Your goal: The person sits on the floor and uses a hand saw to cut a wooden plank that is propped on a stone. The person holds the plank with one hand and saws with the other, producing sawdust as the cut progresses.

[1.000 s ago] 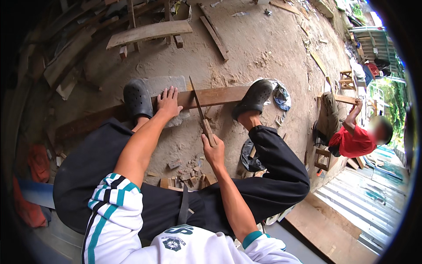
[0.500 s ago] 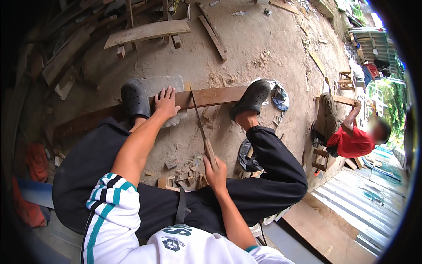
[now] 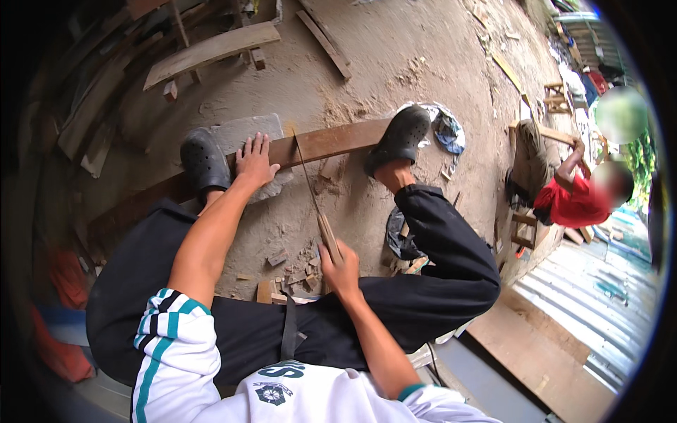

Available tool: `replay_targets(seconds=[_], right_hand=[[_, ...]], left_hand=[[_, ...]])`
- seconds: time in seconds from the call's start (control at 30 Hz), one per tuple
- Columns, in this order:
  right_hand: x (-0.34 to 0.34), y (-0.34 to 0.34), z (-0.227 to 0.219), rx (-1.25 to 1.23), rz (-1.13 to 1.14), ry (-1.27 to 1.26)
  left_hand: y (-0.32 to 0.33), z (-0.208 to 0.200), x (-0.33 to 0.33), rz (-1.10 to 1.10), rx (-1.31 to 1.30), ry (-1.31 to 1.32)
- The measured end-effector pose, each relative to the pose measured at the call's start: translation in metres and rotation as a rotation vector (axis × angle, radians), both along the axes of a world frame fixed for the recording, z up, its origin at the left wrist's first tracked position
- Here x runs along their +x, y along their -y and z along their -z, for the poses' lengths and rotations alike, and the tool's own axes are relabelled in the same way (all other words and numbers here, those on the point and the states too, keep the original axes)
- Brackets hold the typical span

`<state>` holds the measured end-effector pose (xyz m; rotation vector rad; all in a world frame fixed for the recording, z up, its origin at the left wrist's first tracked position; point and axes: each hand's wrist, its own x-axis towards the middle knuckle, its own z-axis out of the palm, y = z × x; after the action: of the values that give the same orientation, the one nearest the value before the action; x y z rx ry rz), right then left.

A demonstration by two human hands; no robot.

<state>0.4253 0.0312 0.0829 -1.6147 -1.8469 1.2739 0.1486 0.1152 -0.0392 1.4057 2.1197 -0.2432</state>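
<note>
A long reddish-brown wooden board (image 3: 338, 141) runs across in front of me, with a dark clog on each of my feet pressing on it. My left hand (image 3: 255, 162) lies flat on the board, fingers spread, just right of the left clog (image 3: 205, 159). In my right hand (image 3: 340, 268) is the wooden handle of a handsaw (image 3: 311, 187). The saw's thin blade reaches away from me, and its far end crosses the board right of my left hand. A grey slab (image 3: 247, 130) lies under the board. The right clog (image 3: 403, 137) stands near the board's right end.
Wood offcuts (image 3: 305, 275) litter the dirt floor near my lap. A plank on supports (image 3: 211, 55) stands at the far left. A black plastic bag (image 3: 402, 236) lies by my right leg. At the right, a person in a red shirt (image 3: 575, 197) holds a wooden piece.
The view has shifted and tilted slightly. The saw and my right hand sit a little further left in the picture, the blade still across the board. My left hand remains flat on the board.
</note>
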Motion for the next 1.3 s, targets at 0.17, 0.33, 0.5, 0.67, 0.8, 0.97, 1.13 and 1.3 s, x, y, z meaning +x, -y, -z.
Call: replay_targets(seconds=[0.17,0.33,0.5,0.67,0.8,0.97,1.13,1.3], right_hand=[[-0.015,-0.032,0.018,0.017,0.076,-0.023],[0.011,0.01,-0.022,-0.079,0.066,-0.09],[-0.006,-0.031,0.039,0.021,0.081,-0.08],[0.012,0.009,-0.029,-0.178,0.073,-0.091],[0.001,-0.021,0.028,-0.042,0.073,-0.114],[-0.001,-0.005,0.004,-0.022,0.062,-0.077],[0.011,0.0,0.005,-0.073,0.093,-0.107],[-0.011,-0.03,0.036,-0.004,0.079,-0.089]], left_hand=[[-0.011,0.004,0.016,0.024,-0.037,0.018],[0.0,0.002,-0.001,0.022,-0.025,-0.03],[-0.011,0.006,0.009,0.084,-0.052,-0.048],[0.0,0.008,-0.004,0.07,-0.061,-0.074],[-0.008,0.008,0.006,0.098,-0.04,-0.057],[-0.004,0.007,-0.002,0.071,-0.044,-0.063],[-0.004,0.001,0.003,0.059,-0.058,-0.054],[-0.009,0.003,0.009,0.058,-0.022,-0.033]])
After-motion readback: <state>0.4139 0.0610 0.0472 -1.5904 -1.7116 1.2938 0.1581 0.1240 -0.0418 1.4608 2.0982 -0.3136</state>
